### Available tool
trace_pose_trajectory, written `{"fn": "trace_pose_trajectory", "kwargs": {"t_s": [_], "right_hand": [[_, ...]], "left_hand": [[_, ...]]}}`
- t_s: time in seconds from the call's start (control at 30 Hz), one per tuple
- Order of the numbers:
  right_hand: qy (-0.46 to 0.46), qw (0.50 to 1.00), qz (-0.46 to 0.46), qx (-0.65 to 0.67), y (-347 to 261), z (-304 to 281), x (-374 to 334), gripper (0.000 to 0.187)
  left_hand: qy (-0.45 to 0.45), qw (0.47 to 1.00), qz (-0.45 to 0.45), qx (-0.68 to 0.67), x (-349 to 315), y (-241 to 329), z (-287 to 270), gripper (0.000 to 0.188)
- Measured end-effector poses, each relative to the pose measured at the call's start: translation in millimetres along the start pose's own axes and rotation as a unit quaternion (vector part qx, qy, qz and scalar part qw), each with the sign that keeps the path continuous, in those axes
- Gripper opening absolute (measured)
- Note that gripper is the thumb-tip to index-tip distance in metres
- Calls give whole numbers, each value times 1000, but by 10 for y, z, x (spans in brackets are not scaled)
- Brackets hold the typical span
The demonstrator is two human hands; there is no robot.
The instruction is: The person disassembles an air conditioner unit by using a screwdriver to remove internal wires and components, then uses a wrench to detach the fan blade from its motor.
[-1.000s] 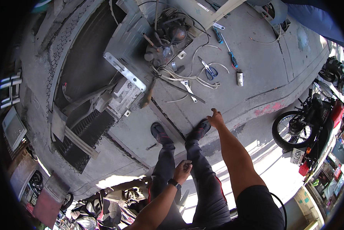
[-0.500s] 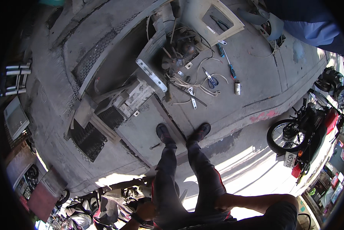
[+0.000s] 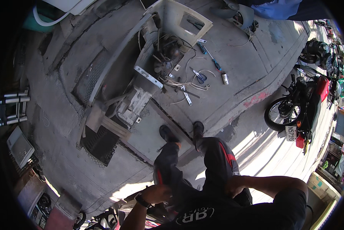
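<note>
Dark trouser legs (image 3: 214, 158), long axes pointing forward, left hand (image 3: 159, 193), right hand (image 3: 235, 186) alongside

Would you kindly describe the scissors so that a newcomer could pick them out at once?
Start at the pale metal casing near the picture's top centre. To its lower right lie loose pale cables, and the scissors are among them, between a silver wrench and a blue-handled screwdriver. Unlike those tools, they have two dark blue finger loops.

concrete ground (image 3: 233, 103) | scissors (image 3: 198, 75) | screwdriver (image 3: 217, 65) | wrench (image 3: 187, 97) | silver cylinder (image 3: 225, 79) | cable (image 3: 200, 87)
</note>
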State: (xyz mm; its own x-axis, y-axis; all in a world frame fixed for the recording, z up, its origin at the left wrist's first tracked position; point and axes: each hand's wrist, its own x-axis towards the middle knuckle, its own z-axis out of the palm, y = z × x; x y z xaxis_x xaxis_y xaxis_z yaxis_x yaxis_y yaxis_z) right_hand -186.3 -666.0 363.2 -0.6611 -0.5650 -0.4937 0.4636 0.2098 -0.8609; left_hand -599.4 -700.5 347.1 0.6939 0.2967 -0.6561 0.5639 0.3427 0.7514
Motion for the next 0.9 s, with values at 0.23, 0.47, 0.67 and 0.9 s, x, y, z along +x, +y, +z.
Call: {"fn": "trace_pose_trajectory", "kwargs": {"t_s": [0.23, 0.47, 0.67, 0.9], "right_hand": [[190, 909, 102, 357, 1688, -1647, -146, 23], [717, 549, 419, 93, 5107, -2592, -721, 29], [766, 451, 457, 29, 6211, -3067, -628, 58], [698, 440, 563, -36, 6239, -3378, -411, 58]], "left_hand": [[723, 658, 32, 205, 361, -209, -1532, 13], [777, 573, 34, 259, 825, -772, -1558, 19], [810, 526, 27, 259, 964, -1066, -1544, 19], [816, 533, 8, 222, 895, -1111, -1383, 17]]}}
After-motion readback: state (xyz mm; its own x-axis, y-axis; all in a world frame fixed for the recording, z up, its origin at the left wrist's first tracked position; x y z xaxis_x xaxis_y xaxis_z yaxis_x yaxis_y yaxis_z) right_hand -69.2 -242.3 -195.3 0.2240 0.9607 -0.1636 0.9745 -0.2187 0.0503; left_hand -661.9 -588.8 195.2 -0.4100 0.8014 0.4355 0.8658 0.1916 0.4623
